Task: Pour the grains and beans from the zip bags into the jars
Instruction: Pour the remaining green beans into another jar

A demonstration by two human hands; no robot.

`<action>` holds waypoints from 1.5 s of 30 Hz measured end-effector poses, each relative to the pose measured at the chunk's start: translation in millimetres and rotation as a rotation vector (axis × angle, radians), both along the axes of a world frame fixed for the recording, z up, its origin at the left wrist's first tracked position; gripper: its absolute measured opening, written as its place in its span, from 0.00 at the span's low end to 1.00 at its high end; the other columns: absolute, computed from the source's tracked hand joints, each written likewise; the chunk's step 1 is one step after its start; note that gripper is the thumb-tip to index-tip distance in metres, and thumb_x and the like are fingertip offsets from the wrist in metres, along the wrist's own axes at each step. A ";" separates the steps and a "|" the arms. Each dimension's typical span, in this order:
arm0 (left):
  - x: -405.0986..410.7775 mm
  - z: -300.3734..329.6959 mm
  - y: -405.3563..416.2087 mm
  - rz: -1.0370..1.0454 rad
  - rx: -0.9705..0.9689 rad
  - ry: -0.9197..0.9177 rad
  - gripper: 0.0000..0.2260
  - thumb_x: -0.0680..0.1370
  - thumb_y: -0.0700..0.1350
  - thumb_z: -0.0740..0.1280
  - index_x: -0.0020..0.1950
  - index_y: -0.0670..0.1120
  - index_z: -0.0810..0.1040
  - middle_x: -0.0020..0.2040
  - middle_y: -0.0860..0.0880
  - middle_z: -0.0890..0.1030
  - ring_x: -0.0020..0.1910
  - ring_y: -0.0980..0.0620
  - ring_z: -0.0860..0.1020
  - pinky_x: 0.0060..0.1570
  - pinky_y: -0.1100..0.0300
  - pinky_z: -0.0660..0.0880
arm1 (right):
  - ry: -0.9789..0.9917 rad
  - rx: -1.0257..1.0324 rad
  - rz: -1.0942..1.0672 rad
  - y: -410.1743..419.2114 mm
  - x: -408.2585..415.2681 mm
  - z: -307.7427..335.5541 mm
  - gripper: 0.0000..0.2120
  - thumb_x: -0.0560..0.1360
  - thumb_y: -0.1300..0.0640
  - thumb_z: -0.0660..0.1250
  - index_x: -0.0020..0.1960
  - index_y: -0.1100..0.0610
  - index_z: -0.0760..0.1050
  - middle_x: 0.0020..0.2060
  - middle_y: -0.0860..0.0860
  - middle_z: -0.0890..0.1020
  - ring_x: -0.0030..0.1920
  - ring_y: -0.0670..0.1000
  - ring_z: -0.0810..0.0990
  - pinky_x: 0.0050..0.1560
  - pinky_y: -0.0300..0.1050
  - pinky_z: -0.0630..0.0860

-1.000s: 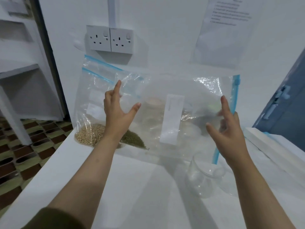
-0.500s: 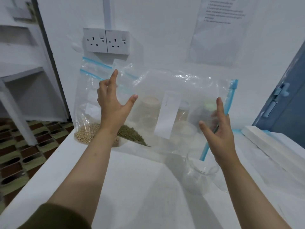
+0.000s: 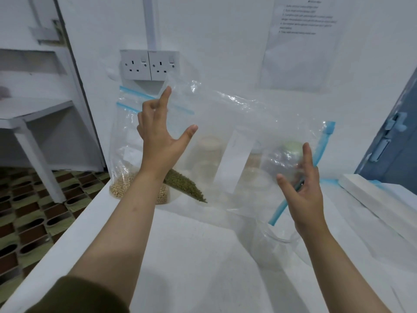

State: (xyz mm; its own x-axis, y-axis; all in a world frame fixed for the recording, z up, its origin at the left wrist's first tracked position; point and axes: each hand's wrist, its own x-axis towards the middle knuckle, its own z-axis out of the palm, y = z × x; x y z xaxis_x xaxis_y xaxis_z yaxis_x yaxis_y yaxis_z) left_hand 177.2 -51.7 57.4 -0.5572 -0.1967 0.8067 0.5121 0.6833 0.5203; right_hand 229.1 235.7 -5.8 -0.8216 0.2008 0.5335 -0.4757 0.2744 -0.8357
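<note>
- The zip bag [image 3: 237, 132] is held up in the middle of the frame, turned on its side, so its blue zip strip [image 3: 300, 184] runs down the right edge toward the open jar [image 3: 274, 247] at the lower right. I judge this tilt is made to lead the contents to the mouth.
- The green beans [image 3: 186, 188] lie in the low left corner of this bag, far from the zip side. So nothing pours yet, and the left end must rise more.
- The left hand [image 3: 160, 141] is at the upper left part of the bag, fingers spread apart and mostly straight. It seems to support the film from behind more than to pinch it; I cannot tell the real contact.
- The right hand [image 3: 302, 188] is at the right side near the zip strip. Its fingers are apart and lightly bent against the plastic, perhaps to guide the mouth over the jar. Whether the zip is open, I cannot tell.
- A second zip bag [image 3: 126, 136] with pale beans [image 3: 117, 190] stands behind at the left, against the wall, under the sockets [image 3: 149, 64]. It waits for its turn, I think.
- Other jars [image 3: 209, 154] show only dimly through the plastic, in the centre.
- The white table [image 3: 180, 256] carries all of it.
</note>
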 end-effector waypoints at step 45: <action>-10.1 33.4 28.7 -0.033 -0.141 0.085 0.38 0.72 0.60 0.72 0.78 0.53 0.63 0.62 0.47 0.67 0.63 0.48 0.67 0.62 0.71 0.51 | -0.102 -0.030 -0.091 7.8 13.5 -15.3 0.43 0.77 0.68 0.66 0.77 0.32 0.54 0.58 0.24 0.67 0.65 0.33 0.69 0.75 0.53 0.66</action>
